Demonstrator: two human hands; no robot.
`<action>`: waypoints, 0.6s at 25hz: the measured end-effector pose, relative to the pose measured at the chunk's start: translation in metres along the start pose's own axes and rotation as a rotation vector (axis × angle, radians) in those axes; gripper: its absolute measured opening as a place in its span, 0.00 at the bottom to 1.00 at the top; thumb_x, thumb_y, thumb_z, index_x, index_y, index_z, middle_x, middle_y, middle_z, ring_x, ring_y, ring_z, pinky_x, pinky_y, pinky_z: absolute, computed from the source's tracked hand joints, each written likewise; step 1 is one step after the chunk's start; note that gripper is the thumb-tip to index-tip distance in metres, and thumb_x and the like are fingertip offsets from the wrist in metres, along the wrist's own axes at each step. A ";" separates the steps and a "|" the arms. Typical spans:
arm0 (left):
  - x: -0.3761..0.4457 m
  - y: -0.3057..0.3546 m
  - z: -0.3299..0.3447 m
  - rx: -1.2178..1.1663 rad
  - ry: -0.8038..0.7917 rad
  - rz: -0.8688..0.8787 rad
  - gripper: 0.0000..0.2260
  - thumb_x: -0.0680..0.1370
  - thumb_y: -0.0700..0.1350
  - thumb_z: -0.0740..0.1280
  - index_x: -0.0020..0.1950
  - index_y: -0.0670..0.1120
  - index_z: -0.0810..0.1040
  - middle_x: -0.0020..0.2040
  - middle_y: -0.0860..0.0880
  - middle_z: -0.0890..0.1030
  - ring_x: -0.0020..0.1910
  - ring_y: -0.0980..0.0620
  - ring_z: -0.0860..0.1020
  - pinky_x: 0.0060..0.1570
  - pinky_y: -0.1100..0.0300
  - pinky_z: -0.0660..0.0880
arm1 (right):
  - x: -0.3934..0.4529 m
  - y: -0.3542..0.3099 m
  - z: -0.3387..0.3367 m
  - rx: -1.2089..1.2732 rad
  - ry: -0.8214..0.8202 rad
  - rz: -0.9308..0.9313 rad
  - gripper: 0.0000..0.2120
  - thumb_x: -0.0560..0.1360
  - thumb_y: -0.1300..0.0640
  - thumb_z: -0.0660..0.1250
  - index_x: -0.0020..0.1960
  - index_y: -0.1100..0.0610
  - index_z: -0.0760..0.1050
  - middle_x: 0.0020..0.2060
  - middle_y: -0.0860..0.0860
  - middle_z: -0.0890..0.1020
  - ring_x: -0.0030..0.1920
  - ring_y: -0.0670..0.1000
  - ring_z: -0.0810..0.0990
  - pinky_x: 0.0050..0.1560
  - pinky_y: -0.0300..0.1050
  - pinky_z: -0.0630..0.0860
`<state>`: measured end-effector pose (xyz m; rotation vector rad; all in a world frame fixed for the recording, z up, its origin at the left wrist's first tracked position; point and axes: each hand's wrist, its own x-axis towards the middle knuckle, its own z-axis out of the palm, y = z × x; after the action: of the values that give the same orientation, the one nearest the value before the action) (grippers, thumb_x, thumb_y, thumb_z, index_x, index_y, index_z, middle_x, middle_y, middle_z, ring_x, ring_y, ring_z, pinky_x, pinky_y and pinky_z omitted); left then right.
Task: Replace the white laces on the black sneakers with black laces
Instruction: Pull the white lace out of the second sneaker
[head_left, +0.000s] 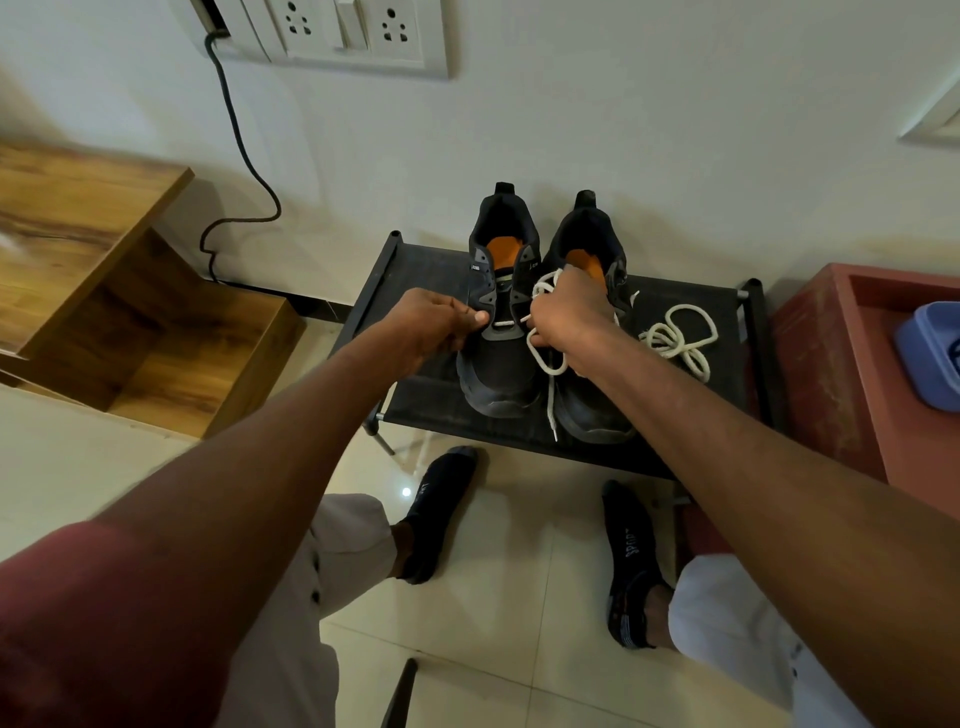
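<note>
A room in a home: glossy tiled floor (493, 597), plain wall with a socket panel (358, 36) at the top of the frame, wooden furniture (104, 291) at left, and a low shoe rack (415, 275) against the wall at centre.

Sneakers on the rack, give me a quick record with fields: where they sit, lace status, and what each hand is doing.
sneakers: two black sneakers side by side on a black fabric rack, heels toward the wall
removed lace: white lace loose on the rack, right of the shoes
lace in progress: one white crossing left in the left shoe's lowest eyelets
left hand: pinches at the shoe's eyelet edge
right hand: grips loops of white lace
</note>
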<state>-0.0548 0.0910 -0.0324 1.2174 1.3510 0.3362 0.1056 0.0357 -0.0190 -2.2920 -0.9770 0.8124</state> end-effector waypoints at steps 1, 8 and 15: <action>-0.001 0.001 0.000 0.033 0.008 0.016 0.05 0.78 0.42 0.75 0.45 0.41 0.83 0.48 0.42 0.82 0.48 0.48 0.79 0.57 0.50 0.81 | -0.003 -0.001 -0.002 0.015 0.002 0.007 0.12 0.80 0.63 0.67 0.63 0.59 0.74 0.50 0.57 0.82 0.50 0.61 0.86 0.50 0.58 0.85; -0.003 0.021 -0.002 0.484 0.242 0.437 0.05 0.81 0.45 0.72 0.55 0.47 0.81 0.46 0.50 0.82 0.42 0.57 0.80 0.39 0.66 0.76 | -0.010 -0.010 -0.028 -0.033 -0.008 -0.056 0.05 0.83 0.60 0.64 0.49 0.61 0.73 0.39 0.56 0.84 0.33 0.55 0.85 0.43 0.53 0.87; -0.007 0.035 0.017 0.801 0.011 0.618 0.18 0.78 0.43 0.75 0.67 0.50 0.79 0.53 0.49 0.78 0.50 0.52 0.76 0.52 0.54 0.75 | -0.014 -0.011 -0.054 -0.191 0.107 -0.431 0.07 0.82 0.53 0.70 0.55 0.57 0.78 0.44 0.51 0.81 0.43 0.53 0.82 0.40 0.46 0.76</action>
<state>-0.0264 0.0918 -0.0046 2.3146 1.1095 0.2261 0.1299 0.0198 0.0303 -2.1308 -1.4812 0.4267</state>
